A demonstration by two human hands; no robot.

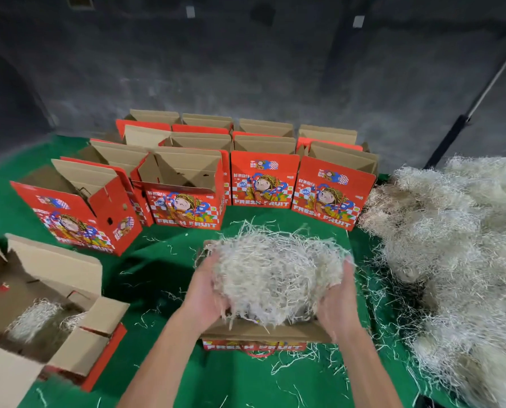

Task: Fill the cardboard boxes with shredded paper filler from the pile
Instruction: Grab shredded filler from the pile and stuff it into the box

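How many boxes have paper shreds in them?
2: the near box under the held clump, and the open box at lower left. The standing boxes behind hide their insides, so more may have some.

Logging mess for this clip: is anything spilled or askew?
Yes. Loose pale paper strands litter the green mat outside the boxes, and one red printed cardboard box at the row's left end leans askew.
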